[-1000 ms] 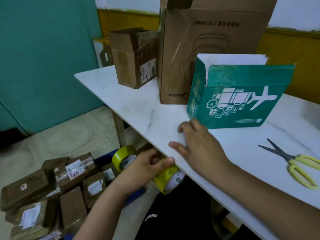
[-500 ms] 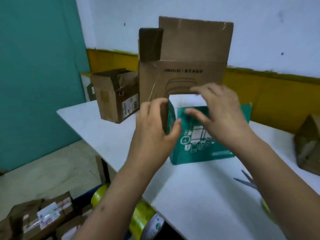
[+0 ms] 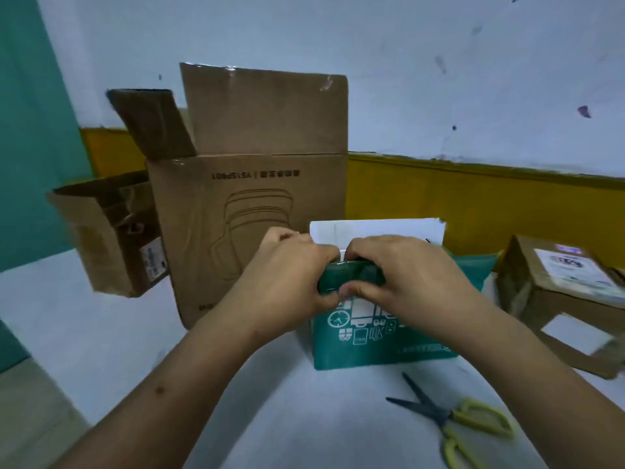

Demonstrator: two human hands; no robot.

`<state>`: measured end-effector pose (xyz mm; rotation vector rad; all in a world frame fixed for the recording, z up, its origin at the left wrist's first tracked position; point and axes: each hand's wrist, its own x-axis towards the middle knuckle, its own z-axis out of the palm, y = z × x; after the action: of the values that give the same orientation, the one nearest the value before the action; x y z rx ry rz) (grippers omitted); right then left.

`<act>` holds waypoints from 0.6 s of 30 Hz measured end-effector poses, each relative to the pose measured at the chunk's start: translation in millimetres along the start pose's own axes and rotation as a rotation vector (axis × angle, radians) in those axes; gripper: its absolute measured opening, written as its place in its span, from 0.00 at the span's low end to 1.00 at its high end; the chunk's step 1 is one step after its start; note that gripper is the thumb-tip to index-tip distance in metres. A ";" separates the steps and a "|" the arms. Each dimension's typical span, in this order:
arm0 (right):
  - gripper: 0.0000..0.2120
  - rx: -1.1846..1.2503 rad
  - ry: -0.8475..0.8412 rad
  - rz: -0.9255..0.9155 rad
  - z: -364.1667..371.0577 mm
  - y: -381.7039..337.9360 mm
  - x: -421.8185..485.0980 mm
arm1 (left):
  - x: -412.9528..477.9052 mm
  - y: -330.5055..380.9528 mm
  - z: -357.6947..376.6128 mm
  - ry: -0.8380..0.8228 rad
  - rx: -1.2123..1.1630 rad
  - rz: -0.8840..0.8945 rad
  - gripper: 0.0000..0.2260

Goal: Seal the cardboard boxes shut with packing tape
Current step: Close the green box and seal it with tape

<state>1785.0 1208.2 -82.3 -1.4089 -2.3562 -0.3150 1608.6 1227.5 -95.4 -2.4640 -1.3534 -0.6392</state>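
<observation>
Box (image 3: pixel 372 350), green, upright, long axis left-right; left hand (image 3: pixel 287 286) and right hand (image 3: pixel 409 282) grip its near flap (image 3: pixel 353 274)

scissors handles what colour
The scissors have yellow handles and dark blades; the head view shows them best.

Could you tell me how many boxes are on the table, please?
4: small brown box far left, tall brown box centre, green box in front of it, labelled brown box far right. Others may be hidden.

Hands now on the green box flap

The left hand (image 3: pixel 287 282) and right hand (image 3: pixel 406 279), apart a moment ago, now meet, gripping the green box (image 3: pixel 372 346) near flap together.
</observation>
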 end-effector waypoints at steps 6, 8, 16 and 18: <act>0.15 -0.287 -0.018 -0.046 16.2 12.7 -13.7 | -3.4 -2.8 27.4 0.148 -0.064 0.059 0.07; 0.19 -0.243 -0.007 -0.037 30.3 18.3 -21.8 | -13.0 -8.8 33.9 0.042 -0.097 0.088 0.16; 0.21 0.042 0.017 0.035 49.1 24.6 -30.3 | -8.3 -9.0 38.9 0.064 -0.215 0.016 0.17; 0.13 0.030 0.017 0.038 45.6 28.7 -20.9 | -3.1 -2.7 40.4 0.137 -0.181 -0.011 0.10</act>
<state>1809.9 1222.3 -132.5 -1.4302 -2.3079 -0.2791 1615.0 1243.8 -132.0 -2.4975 -1.3101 -0.9526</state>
